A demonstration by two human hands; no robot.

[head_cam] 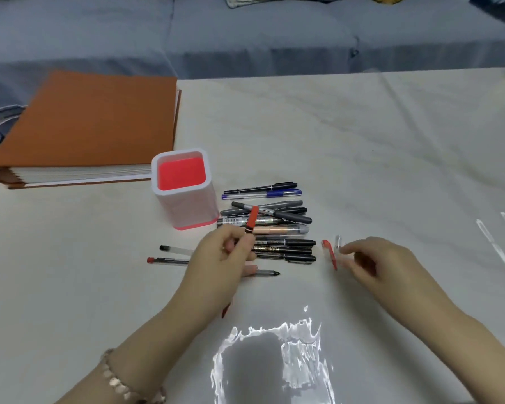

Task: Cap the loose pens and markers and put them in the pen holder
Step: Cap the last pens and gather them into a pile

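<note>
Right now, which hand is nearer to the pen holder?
Left. The left hand, gripping a red marker, is in front of the pen holder; the right hand is farther right, past the pile of pens, beside a red cap.

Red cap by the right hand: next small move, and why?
Probably pinch the red cap with the right hand and bring it to the red pen that the left hand grips. That hand is right beside the cap, and no pen shows in the pen holder.
</note>
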